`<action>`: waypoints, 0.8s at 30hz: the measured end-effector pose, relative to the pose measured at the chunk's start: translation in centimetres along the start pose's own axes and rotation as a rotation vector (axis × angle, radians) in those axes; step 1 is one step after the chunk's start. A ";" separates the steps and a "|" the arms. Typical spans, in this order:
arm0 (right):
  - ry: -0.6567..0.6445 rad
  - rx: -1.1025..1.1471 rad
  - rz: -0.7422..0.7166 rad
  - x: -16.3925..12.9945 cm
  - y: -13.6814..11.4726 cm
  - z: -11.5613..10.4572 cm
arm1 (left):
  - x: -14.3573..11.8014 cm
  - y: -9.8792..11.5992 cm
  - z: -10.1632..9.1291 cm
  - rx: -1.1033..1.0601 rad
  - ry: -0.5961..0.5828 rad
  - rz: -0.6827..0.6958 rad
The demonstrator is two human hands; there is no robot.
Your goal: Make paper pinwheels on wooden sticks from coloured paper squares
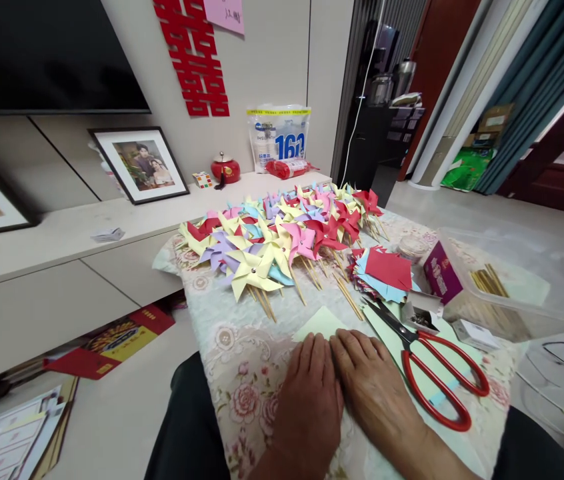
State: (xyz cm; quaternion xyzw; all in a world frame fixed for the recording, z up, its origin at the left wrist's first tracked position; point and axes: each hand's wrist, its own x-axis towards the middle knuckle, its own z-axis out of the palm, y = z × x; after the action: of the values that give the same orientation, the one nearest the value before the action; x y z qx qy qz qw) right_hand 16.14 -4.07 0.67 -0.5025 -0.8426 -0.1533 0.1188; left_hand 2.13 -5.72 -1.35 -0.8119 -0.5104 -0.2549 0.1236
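Note:
A pale green piece of paper (323, 321) lies on the table, mostly covered by my hands. My left hand (311, 393) rests flat over its near part, fingers stretched forward. Beside it, almost touching, my right hand (375, 377) also lies palm down with extended fingers. Just right of that hand are black-bladed scissors with red handles (409, 339), lying open on larger pale green sheets (437, 370). Beyond my hands stand or lie many paper pinwheels (267, 257) in yellow, red, pink, purple and blue. Loose wooden sticks (349, 295) lie in front of them.
A stack of coloured paper pieces (385, 272), a small box of metal bits (421, 313) and a clear plastic bin (492, 293) with sticks occupy the table's right side. The floral tablecloth (247, 400) hangs at the edges. A white cabinet (62, 247) stands behind, left.

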 end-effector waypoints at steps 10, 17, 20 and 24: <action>-0.024 0.007 0.008 0.1 0.0 -0.2 | -0.2 0.1 0.2 -0.069 -0.010 0.002; 0.002 -0.015 -0.014 0.0 0.0 -0.3 | -0.1 -0.2 0.4 -0.084 -0.082 -0.036; 0.007 -0.016 -0.012 0.1 0.0 -0.4 | 0.0 -0.3 0.4 -0.092 -0.095 -0.044; -0.023 -0.007 0.002 0.2 -0.1 -0.6 | 0.0 -0.3 0.3 -0.077 -0.086 -0.043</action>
State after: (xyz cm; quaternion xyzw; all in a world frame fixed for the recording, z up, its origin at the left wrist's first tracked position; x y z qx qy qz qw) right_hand 16.00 -4.17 1.30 -0.5054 -0.8429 -0.1504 0.1073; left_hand 1.96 -5.49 -1.59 -0.8150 -0.5226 -0.2417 0.0648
